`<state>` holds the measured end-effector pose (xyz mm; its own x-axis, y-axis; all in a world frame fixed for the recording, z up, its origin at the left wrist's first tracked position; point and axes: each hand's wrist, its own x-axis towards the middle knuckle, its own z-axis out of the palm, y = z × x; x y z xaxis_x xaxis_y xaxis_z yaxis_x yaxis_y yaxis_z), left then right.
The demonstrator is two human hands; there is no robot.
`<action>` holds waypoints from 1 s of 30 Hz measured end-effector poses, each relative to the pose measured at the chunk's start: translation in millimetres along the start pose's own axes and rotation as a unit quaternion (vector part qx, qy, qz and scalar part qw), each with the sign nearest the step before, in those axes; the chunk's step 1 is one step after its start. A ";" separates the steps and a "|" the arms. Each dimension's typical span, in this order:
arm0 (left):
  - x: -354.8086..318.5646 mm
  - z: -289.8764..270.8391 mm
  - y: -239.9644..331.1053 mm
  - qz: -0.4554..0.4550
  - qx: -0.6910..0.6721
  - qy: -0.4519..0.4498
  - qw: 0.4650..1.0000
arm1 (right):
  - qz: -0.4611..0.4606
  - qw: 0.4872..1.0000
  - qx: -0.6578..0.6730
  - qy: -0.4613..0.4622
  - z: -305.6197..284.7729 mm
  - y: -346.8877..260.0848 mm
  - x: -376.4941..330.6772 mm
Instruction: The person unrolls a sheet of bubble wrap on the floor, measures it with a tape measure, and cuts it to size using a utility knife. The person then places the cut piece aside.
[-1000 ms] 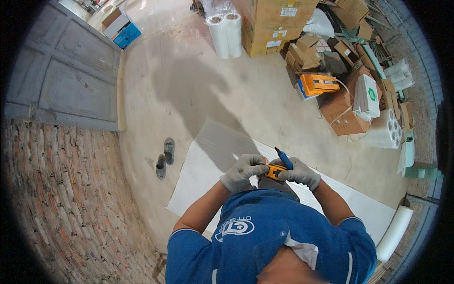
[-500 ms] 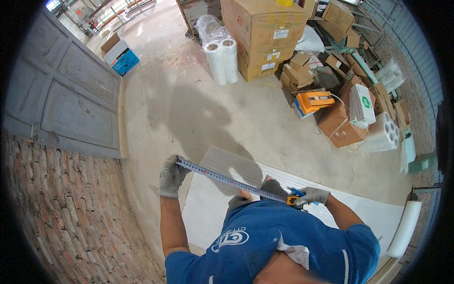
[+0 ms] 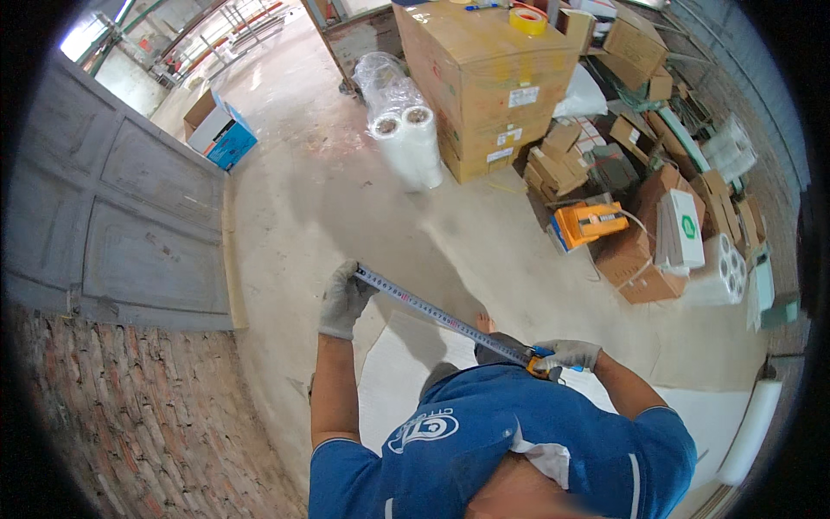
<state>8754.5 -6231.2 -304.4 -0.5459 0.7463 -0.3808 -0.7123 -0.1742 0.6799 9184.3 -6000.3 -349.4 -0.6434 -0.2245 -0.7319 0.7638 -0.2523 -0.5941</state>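
Note:
A tape measure is drawn out across the front of my body, its blade point(image 3: 424, 308) slanting down from left to right. My left hand point(image 3: 344, 301), in a grey work glove, pinches the free end of the blade. My right hand point(image 3: 571, 354), gloved too, grips the yellow and black tape case point(image 3: 539, 367) near my waist. A slim blue tool point(image 3: 542, 351) also sticks out of the right hand; its kind is unclear. Below the tape a white foam sheet point(image 3: 393, 368) lies on the floor, partly hidden by my body and legs.
Large cartons point(image 3: 484, 69) with a yellow tape roll point(image 3: 528, 21) on top stand ahead, beside wrapped film rolls point(image 3: 406, 143). Piled boxes and an orange box point(image 3: 590, 223) lie right. A white roll point(image 3: 750, 432) is at far right; a brick wall point(image 3: 130, 415) and grey door point(image 3: 156, 251) border the left.
My left hand with the blade end has moved up and slightly right. The right hand stays near my waist, and the tape remains drawn out. The whole view has tilted a little.

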 end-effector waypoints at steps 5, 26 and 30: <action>73.1 -6.1 18.1 0.022 -0.039 0.009 0.999 | -0.017 0.999 -0.034 -0.003 -62.1 -47.7 15.4; 504.0 -134.3 146.1 -0.164 0.020 0.183 0.969 | 0.015 0.962 0.031 0.271 -175.0 -383.8 255.1; 583.3 -134.8 156.5 -0.160 0.086 0.155 0.971 | 0.029 0.945 0.121 0.303 -218.6 -462.1 296.5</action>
<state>8265.2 -5909.7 -504.7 -0.4333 0.5109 -0.7424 -0.7981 0.1651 0.5794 8651.9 -5744.4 -364.9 -0.3970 0.3177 -0.8611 0.7161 -0.4796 -0.5071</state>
